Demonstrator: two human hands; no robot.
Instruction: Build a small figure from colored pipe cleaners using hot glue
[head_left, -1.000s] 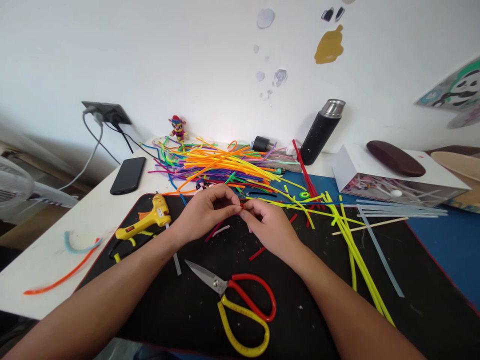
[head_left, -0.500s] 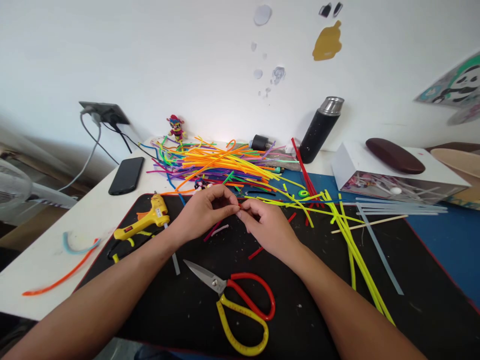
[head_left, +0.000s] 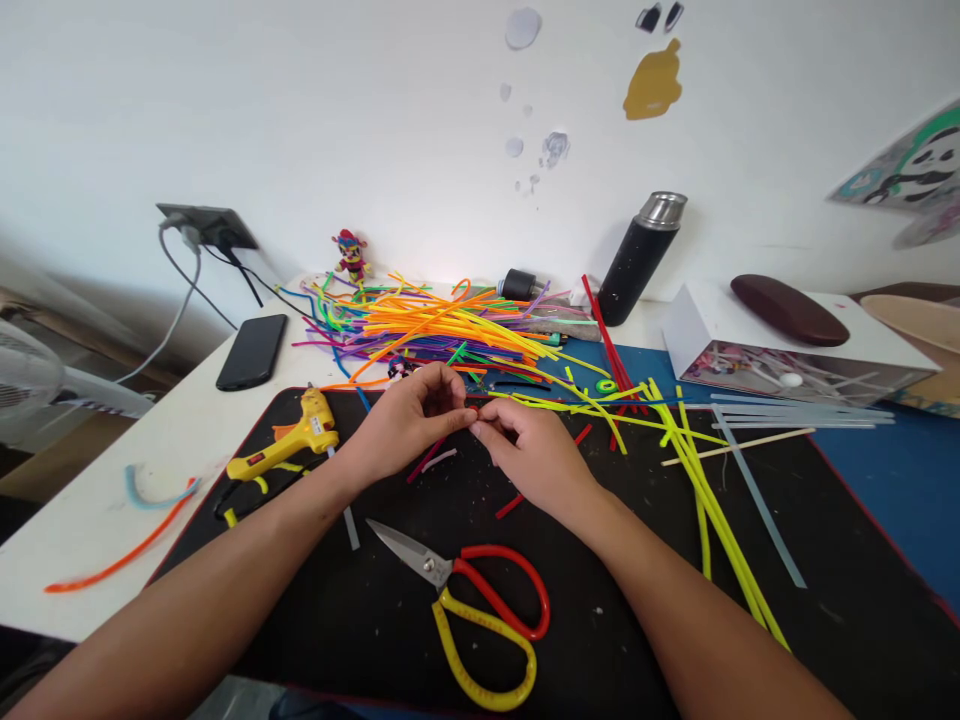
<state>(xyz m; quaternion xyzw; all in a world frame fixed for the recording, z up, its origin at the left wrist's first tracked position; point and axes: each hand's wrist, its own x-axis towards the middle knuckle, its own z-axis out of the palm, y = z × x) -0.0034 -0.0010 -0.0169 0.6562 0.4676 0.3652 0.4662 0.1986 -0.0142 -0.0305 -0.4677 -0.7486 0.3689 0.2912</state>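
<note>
- The left hand (head_left: 401, 420) pinches thumb to forefinger, tips nearly together, the grip closed on a small red piece (head_left: 472, 411); its other fingers are curled and mostly hidden.
- The right hand (head_left: 544, 455) meets it from three o'clock, thumb and forefinger closed on the same red piece; its remaining fingers are tucked out of sight.
- Only a speck of the red piece shows between the fingertips, in the middle of the view; its shape and length cannot be told.
- Both forearms are cut off by the lower edge.
- At six o'clock from the hands, scissors (head_left: 448, 580) lie in full view on the black mat (head_left: 600, 640), blades toward ten o'clock.
- At nine o'clock, a yellow glue gun (head_left: 289, 447) lies near the left wrist; its clear stick (head_left: 352, 528) passes behind that wrist.
- At five o'clock, a red scrap (head_left: 510, 507) lies close to the right hand.
- At twelve o'clock, colored stems (head_left: 450, 320) overlap too thickly to count; a small black-and-white object (head_left: 403, 368) at their near edge, partly behind the left hand, is unclear.
- At three o'clock, the contents of a white box (head_left: 810, 305) are hard to make out.
- At nine o'clock, the left edge cuts off a fan (head_left: 34, 370) beyond the tabletop (head_left: 97, 540).
</note>
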